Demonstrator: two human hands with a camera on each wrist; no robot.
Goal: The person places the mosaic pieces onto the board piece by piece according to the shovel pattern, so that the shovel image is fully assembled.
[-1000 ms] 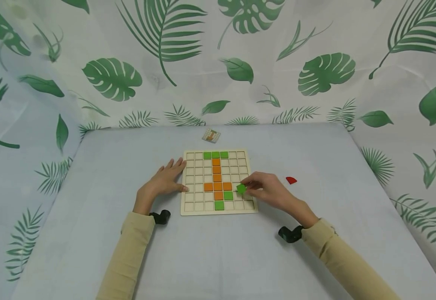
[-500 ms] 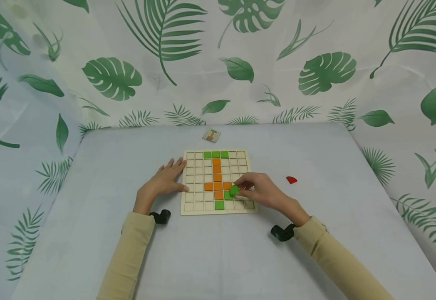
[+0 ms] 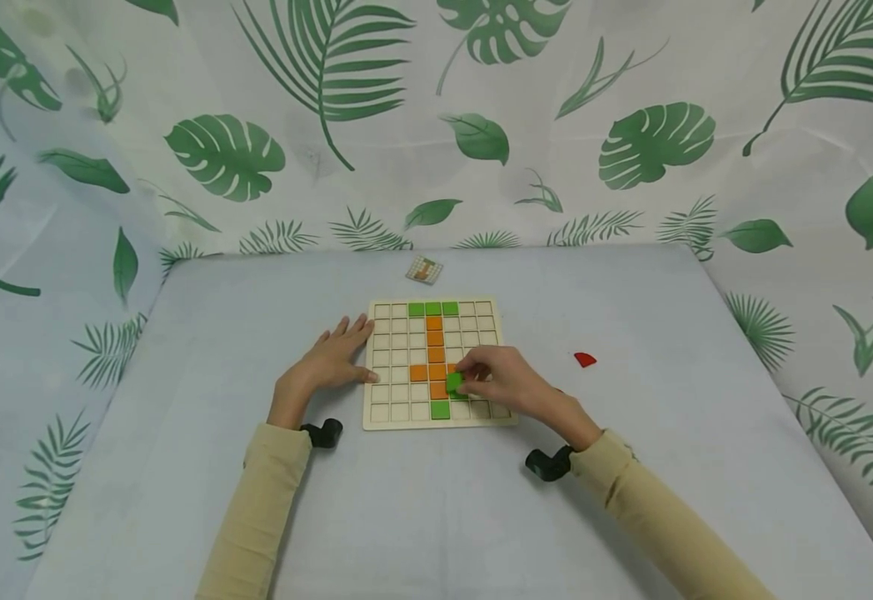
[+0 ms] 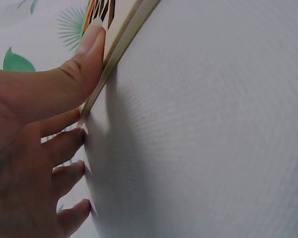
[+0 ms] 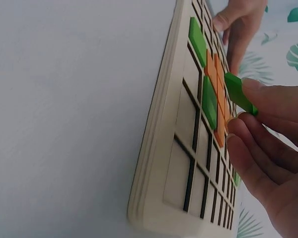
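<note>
My right hand [image 3: 510,382] pinches a green square tile [image 5: 236,93] between thumb and fingers, and the tile is held above the lower middle of a pale wooden grid board [image 3: 396,412]. Orange tiles [image 3: 435,339] form a column with a short crossbar in the grid. Three green tiles [image 3: 433,309] line the top row, and another green tile [image 3: 440,410] lies in the bottom row. One more green tile [image 5: 209,103] is set beside the orange column, mostly hidden by the hand in the head view. My left hand [image 3: 329,360] rests at the board's left edge, fingers spread, thumb on the rim.
A small pattern card [image 3: 425,269] lies behind the board. To the right of the right hand there is a red quarter-circle piece [image 3: 585,359]. The table wears a pale cloth [image 3: 436,508], and a leaf-print curtain [image 3: 376,192] rises behind and at the sides.
My right hand has moved left across the board with the green tile, from near the right edge to over the orange and green tiles. The left hand stays put.
</note>
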